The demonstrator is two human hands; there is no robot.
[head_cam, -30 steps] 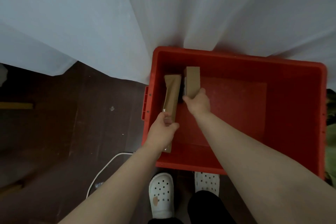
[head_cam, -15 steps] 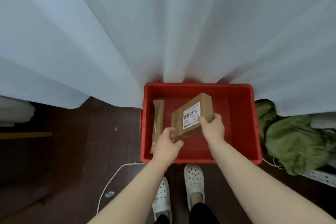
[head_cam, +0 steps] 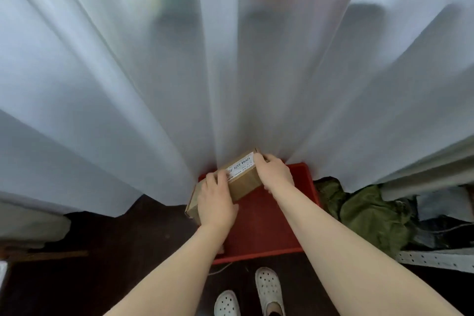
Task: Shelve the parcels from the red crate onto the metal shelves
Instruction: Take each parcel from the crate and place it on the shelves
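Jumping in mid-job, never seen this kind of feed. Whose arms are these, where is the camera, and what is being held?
There is no robot: the bare arms are a person's, and the single picture comes from a wide-angle camera worn on their head, looking forward and down, so their white shoes show at the bottom. The left hand and right hand together grip one cardboard parcel with a white printed label, above the red crate on the dark floor. Brown cardboard also shows left of the left hand; I cannot tell whether that is a second parcel. A white curtain hangs behind the crate, and green cloth lies to its right.
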